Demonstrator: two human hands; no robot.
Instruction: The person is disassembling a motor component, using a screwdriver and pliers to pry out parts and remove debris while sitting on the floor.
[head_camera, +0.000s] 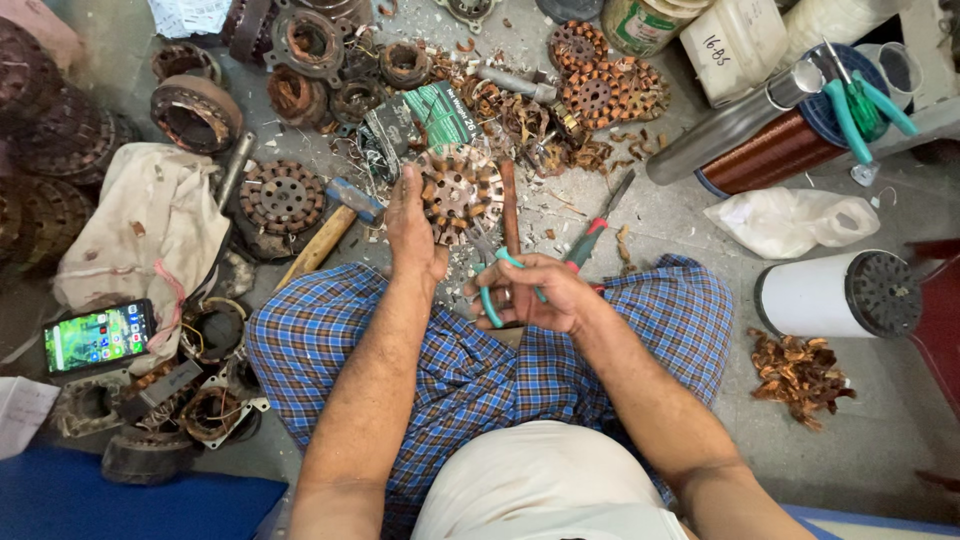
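Concrete floor takes up the whole view, littered with copper scrap and motor parts. Person sits cross-legged in a blue checked cloth.

Big items: dirty white cloth bag at left, a copper wire spool upper right with a grey metal tube lying across it, and a white cylinder on its side at right. White plastic bag lies between spool and cylinder.

Mid-size: stack of dark stator cores far left, round stator beside the cloth bag, wooden-handled hammer just beside that stator. Phone, screen lit, on the floor lower left. Pile of copper windings below the cylinder.

Work area: left hand is wrapped around the near-left edge of a round wound stator, holding it tilted just past the knees. Right hand is closed tight on the teal handles of a pair of pliers; the nose end points up toward the stator, tip contact not readable. A flat brown bar stands just right of the stator.

Small stuff: red-and-green handled cutter on the floor right of the bar, teal pliers resting on top of the spool.
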